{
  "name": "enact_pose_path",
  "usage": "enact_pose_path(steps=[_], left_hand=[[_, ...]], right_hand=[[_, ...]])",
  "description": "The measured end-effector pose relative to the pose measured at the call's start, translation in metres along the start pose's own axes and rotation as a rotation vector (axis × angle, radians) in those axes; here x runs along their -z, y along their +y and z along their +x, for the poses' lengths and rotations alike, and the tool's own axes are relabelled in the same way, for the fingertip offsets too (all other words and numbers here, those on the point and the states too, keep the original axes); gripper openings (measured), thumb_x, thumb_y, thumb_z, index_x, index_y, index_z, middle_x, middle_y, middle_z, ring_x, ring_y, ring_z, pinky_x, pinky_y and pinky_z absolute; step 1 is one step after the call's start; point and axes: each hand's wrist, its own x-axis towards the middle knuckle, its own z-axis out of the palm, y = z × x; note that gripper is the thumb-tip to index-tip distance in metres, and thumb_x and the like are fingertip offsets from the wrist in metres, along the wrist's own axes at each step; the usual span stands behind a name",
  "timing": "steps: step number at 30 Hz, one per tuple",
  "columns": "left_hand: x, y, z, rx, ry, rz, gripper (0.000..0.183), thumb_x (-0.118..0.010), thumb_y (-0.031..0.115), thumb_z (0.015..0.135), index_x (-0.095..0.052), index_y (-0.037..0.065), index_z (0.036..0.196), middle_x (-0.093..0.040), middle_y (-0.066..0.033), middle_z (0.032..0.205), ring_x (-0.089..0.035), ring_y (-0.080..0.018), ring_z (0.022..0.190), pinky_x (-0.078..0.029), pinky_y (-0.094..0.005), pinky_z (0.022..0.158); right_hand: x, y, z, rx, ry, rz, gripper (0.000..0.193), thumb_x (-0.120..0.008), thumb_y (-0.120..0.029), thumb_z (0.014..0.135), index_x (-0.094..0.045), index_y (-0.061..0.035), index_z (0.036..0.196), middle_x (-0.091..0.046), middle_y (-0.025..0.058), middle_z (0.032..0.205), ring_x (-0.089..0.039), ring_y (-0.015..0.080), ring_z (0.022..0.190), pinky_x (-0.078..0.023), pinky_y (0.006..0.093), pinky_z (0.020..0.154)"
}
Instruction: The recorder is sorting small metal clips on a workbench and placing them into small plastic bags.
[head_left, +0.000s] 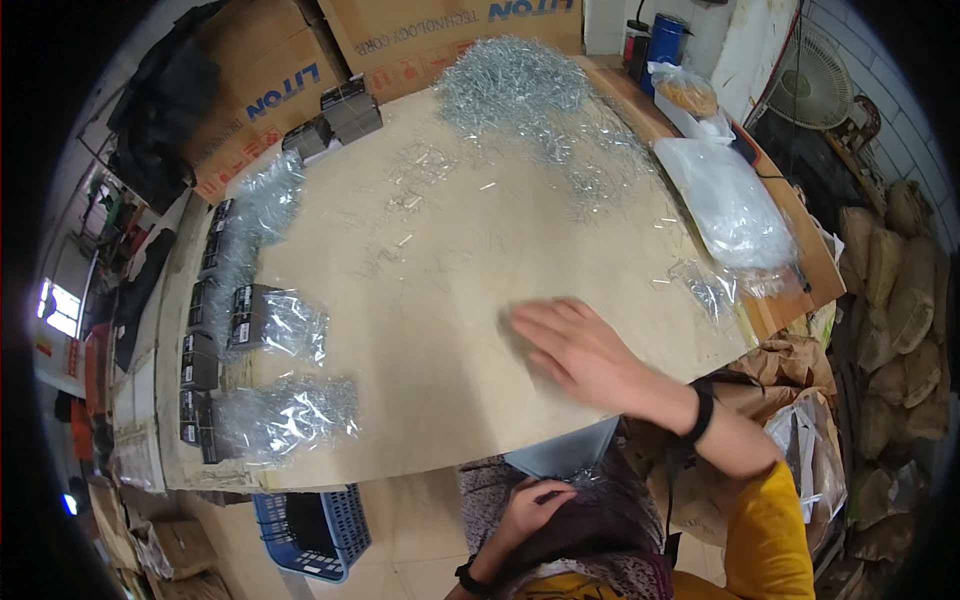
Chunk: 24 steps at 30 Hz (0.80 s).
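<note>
My right hand [578, 348] is over the near right part of the table [430, 330], palm down and fingers stretched out, slightly blurred, holding nothing. Below the table's front edge, at my lap, a blue-grey tray [565, 450] is tilted, with some small shiny metal pieces [590, 476] at its near end. The curled fingers of my left hand [535, 507] close at the tray's near rim; part of the grip is hidden. A large heap of thin, shiny metal pieces [515, 85] sits at the far side, with more scattered toward the middle.
Clear bags of metal pieces [290, 415] and small dark boxes [198, 360] line the left edge. Large cardboard cartons [440, 45] stand behind. Flat plastic bags [725, 205] lie on the right; a fan [810, 80] and sacks [890, 300] are beyond. A blue basket [345, 530] is below.
</note>
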Motion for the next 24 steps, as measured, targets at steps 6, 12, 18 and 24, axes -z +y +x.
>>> enact_pose_path(steps=[6,12,18,24], left_hand=[[0.000,0.020,-0.001,-0.027,-0.001,0.033,0.011,-0.074,0.009,0.084,-0.073,0.003,0.094,-0.073,-0.0071,0.094,-0.064,-0.0176,0.089,-0.051,-0.0296,0.083],[-0.001,0.012,-0.004,-0.037,0.072,0.016,0.012,-0.075,0.010,0.083,-0.073,0.004,0.093,-0.072,-0.0094,0.093,-0.067,-0.0234,0.088,-0.053,-0.0320,0.080],[-0.007,0.013,-0.002,-0.002,0.025,-0.045,0.011,-0.074,0.005,0.082,-0.072,0.002,0.092,-0.072,-0.0100,0.089,-0.068,-0.0200,0.082,-0.053,-0.0295,0.077],[-0.003,0.031,-0.004,-0.086,0.042,0.025,0.010,-0.075,0.004,0.081,-0.071,0.000,0.090,-0.072,-0.0100,0.088,-0.068,-0.0200,0.081,-0.053,-0.0299,0.078]], right_hand=[[-0.072,0.095,0.069,-0.119,-0.065,-0.192,0.055,-0.049,-0.032,0.098,-0.042,0.0032,0.140,-0.035,0.0202,0.152,-0.030,0.0329,0.143,-0.024,0.0439,0.117],[-0.043,0.072,0.057,-0.071,-0.614,0.061,0.063,-0.047,-0.031,0.100,-0.027,0.0027,0.149,-0.022,0.0182,0.158,-0.022,0.0320,0.146,-0.020,0.0400,0.120],[0.001,-0.016,-0.074,0.050,-0.545,0.054,0.064,-0.053,-0.005,0.088,-0.029,0.0042,0.147,-0.027,0.0181,0.156,-0.024,0.0292,0.146,-0.020,0.0418,0.120],[0.002,-0.043,-0.151,-0.059,-0.325,0.325,0.063,-0.060,0.002,0.074,-0.049,-0.0036,0.136,-0.038,0.0178,0.148,-0.032,0.0299,0.140,-0.026,0.0437,0.117]])
